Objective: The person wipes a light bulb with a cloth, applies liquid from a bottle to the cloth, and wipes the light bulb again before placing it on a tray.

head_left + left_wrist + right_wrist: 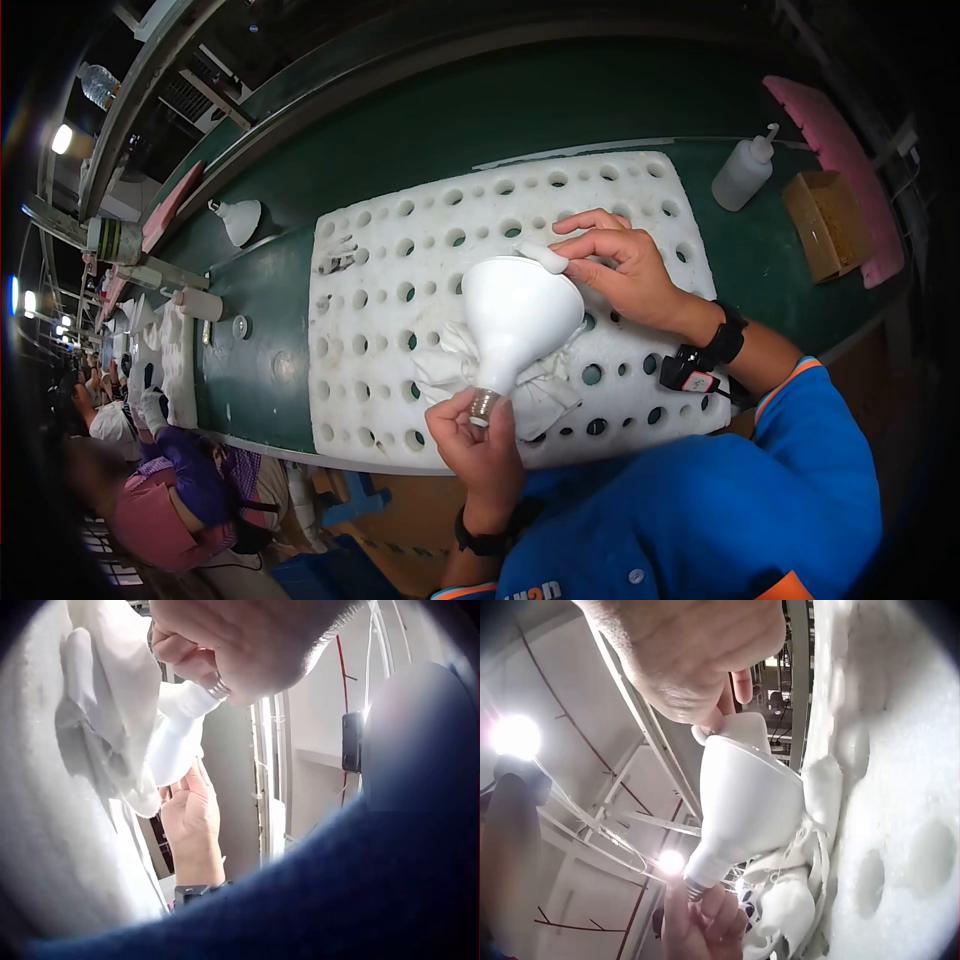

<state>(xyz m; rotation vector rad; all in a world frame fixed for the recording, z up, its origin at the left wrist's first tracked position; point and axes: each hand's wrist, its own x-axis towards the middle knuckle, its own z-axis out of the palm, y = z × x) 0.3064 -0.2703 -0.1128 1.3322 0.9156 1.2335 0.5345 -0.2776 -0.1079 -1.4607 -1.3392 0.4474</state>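
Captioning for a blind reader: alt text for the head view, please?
A person's left hand pinches the metal base of a white reflector bulb while the right hand holds a small white piece at its rim. Beneath lie a white cloth and a holed foam tray on a green belt.
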